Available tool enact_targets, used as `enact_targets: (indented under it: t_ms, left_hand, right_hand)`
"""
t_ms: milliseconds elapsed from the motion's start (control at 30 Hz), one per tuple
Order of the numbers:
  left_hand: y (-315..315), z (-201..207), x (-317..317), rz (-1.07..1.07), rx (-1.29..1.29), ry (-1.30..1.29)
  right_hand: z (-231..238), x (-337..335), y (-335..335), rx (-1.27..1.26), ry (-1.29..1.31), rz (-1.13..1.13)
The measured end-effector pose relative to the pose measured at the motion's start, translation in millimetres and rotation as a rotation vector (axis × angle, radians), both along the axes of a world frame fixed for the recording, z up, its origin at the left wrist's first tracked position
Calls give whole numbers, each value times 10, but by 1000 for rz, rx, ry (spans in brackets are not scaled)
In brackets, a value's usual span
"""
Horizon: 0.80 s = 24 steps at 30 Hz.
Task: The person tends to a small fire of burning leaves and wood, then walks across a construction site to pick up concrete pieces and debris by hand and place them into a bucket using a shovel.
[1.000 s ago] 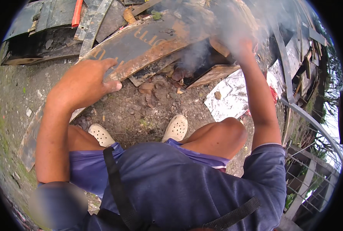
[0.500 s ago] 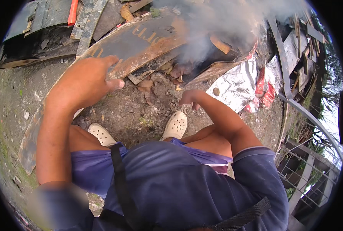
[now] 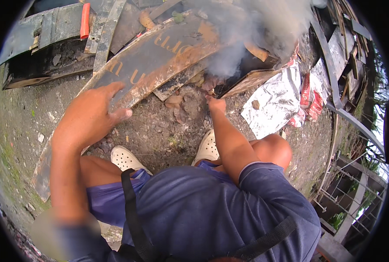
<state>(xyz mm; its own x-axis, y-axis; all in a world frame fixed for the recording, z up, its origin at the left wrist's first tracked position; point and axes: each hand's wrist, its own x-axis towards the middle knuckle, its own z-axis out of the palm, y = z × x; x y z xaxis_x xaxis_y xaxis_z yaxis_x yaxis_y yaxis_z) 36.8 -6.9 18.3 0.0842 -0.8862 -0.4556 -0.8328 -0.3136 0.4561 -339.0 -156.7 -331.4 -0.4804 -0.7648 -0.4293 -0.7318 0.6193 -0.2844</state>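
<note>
Frame left: left hand (image 3: 86,114) spread over dark board (image 3: 161,56). Upper centre: right hand (image 3: 216,104) beside brown leaf (image 3: 212,82), grip indeterminable.

Board (image 3: 170,48) ran diagonally, upper centre to lower left. Left hand (image 3: 87,114) was over its lower-left half, contact unclear. Right hand (image 3: 216,105) was at centre, at the lower end of a panel (image 3: 251,82). Smoke (image 3: 238,30) hung upper centre-right, above that panel. Leaves (image 3: 173,102) lay on ground (image 3: 155,135) between board and right hand. Sheet (image 3: 271,101) lay right of the panel. Tube (image 3: 85,22) was upper left, behind the board; strip (image 3: 327,61) upper right; clogs (image 3: 127,158) below the hands.
</note>
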Motion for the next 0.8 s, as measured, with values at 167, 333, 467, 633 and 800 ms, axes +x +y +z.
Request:
enact_targets:
  t_ms: [167, 333, 467, 633, 800]
  left_hand:
    - [-31, 22, -25, -15, -42, 30]
    - [-103, -71, -54, -55, -29, 20]
    - [-140, -83, -80, -67, 0, -1]
    - [-90, -56, -56, -21, 68, 4]
    - [-117, -44, -67, -44, 10, 8]
  right_hand:
    - [50, 239, 120, -187, -60, -82]
    - [22, 614, 134, -256, -205, -206]
    - [-99, 657, 10, -338, -68, -122]
    - [-113, 558, -296, -347, -17, -59]
    - [-422, 469, -127, -457, -326, -404]
